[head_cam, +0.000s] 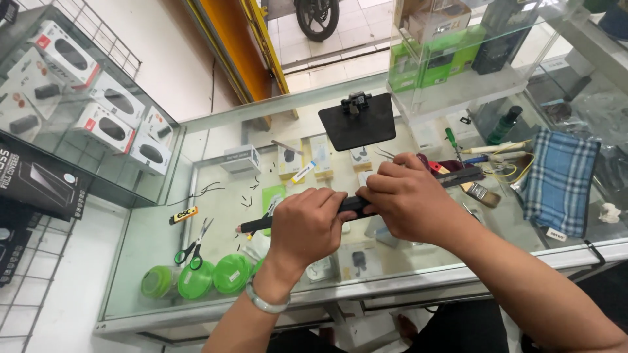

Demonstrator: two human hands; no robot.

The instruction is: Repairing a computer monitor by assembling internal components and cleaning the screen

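Both my hands grip a long thin black device [353, 204] held edge-on above a glass counter [157, 235]. My left hand [307, 225] wraps around its left-middle part, a pale bracelet on the wrist. My right hand [405, 199] closes over its right part, fingers curled on top. The device's left end [252, 227] sticks out past my left hand, and its right end [468, 175] shows beyond my right hand.
Scissors with green handles [193, 248] and green round lids [196, 280] lie at the counter's front left. A black stand [358, 121] sits at the back, a blue plaid cloth [559, 180] on the right, a brush [484, 193] and screwdriver [451, 140] nearby. Boxed goods fill glass cases left and back right.
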